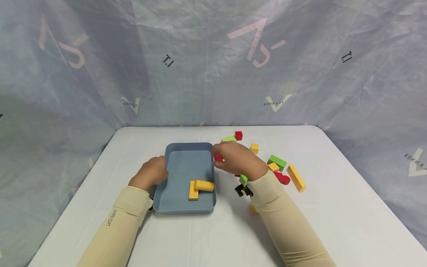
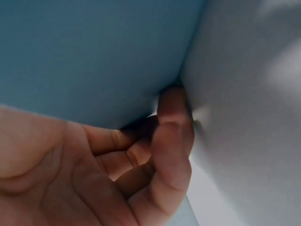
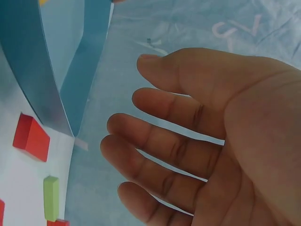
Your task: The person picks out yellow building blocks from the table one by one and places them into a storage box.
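Note:
A blue-grey tray [image 1: 185, 163] lies on the table with a yellow cylinder [image 1: 205, 185] and a flat yellow block [image 1: 192, 193] inside, near its front right corner. At the tray's left side my left hand [image 1: 151, 172] holds the wall, its fingers curled against the outer face in the left wrist view; the thumb is hidden. Beside the right rim my right hand [image 1: 238, 157] hovers, fingers loosely bent and apart, with nothing in them. A red block [image 1: 218, 158] shows just below those fingertips. In the right wrist view a green block [image 3: 51, 197] stands past the fingers.
Loose blocks lie right of the tray: a red cube [image 1: 238, 135] at the back, a yellow cube [image 1: 254, 148], a green block [image 1: 277, 162] and a long yellow bar [image 1: 296, 178]. My right forearm partly covers others. A printed grey cloth [image 1: 207, 92] hangs behind the white table [image 1: 333, 207].

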The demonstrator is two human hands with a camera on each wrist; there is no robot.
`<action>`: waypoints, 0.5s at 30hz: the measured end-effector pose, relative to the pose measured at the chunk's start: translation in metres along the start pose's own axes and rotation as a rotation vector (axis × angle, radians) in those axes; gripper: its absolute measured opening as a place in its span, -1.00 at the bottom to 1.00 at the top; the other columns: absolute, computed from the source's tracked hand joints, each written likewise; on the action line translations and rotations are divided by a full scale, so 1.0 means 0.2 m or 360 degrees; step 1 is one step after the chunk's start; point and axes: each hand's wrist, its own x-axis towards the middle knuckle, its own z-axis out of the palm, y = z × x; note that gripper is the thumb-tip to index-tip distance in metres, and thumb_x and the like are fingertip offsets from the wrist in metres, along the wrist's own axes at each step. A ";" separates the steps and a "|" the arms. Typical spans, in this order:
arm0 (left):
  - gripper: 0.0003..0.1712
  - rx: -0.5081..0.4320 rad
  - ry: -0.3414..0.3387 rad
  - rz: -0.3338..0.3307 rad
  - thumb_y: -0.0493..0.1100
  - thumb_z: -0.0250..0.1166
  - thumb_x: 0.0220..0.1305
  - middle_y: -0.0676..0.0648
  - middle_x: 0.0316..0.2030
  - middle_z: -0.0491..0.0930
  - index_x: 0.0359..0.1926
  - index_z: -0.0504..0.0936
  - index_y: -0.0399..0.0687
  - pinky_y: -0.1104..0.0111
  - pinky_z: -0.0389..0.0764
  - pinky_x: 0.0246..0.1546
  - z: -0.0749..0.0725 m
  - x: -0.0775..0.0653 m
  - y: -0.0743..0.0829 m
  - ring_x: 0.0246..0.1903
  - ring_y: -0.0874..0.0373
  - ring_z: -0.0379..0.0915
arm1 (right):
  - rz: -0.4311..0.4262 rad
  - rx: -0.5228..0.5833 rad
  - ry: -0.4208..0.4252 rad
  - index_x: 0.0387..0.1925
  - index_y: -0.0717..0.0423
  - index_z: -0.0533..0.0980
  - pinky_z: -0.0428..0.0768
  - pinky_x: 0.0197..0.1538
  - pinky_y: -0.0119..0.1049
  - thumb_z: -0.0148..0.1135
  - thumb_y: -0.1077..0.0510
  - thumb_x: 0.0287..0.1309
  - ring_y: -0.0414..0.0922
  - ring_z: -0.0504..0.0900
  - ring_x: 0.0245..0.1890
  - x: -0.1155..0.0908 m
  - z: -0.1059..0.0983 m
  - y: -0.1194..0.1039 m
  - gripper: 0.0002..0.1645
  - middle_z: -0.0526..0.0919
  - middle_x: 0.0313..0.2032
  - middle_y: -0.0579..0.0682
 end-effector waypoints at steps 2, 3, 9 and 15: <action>-0.69 -0.0005 -0.0003 0.0002 -0.38 0.10 0.12 -0.22 -0.41 0.48 -0.10 0.43 -0.47 0.14 0.55 -0.49 0.00 0.00 0.00 -0.48 0.00 0.42 | 0.0014 0.0021 0.0011 -0.18 -0.15 0.59 0.54 -0.28 -0.40 0.36 -0.03 0.07 -0.31 0.48 -0.34 -0.01 -0.01 0.01 -0.76 0.59 -0.30 -0.27; -0.70 -0.0009 -0.0006 0.0000 -0.37 0.10 0.12 -0.22 -0.41 0.48 -0.10 0.43 -0.46 0.14 0.55 -0.50 0.00 0.00 0.00 -0.48 0.00 0.42 | 0.0023 0.0033 0.0013 -0.18 -0.14 0.59 0.54 -0.28 -0.40 0.36 -0.03 0.07 -0.31 0.48 -0.34 -0.01 -0.01 0.01 -0.75 0.59 -0.30 -0.27; -0.69 -0.0035 -0.0023 -0.0028 -0.38 0.09 0.12 -0.21 -0.41 0.48 -0.08 0.42 -0.46 0.16 0.54 -0.51 0.00 0.00 0.00 -0.48 0.00 0.42 | 0.0058 0.0057 0.0032 -0.22 -0.15 0.58 0.52 -0.27 -0.41 0.36 -0.06 0.06 -0.37 0.44 -0.35 -0.02 -0.02 0.05 -0.77 0.57 -0.33 -0.32; -0.68 -0.0041 -0.0035 -0.0035 -0.38 0.09 0.13 -0.22 -0.39 0.48 -0.07 0.41 -0.47 0.13 0.55 -0.50 0.00 0.00 0.00 -0.46 -0.01 0.42 | 0.0132 0.0051 0.0048 -0.19 -0.14 0.56 0.54 -0.24 -0.35 0.31 0.00 0.09 -0.31 0.47 -0.30 -0.02 -0.03 0.10 -0.78 0.56 -0.30 -0.26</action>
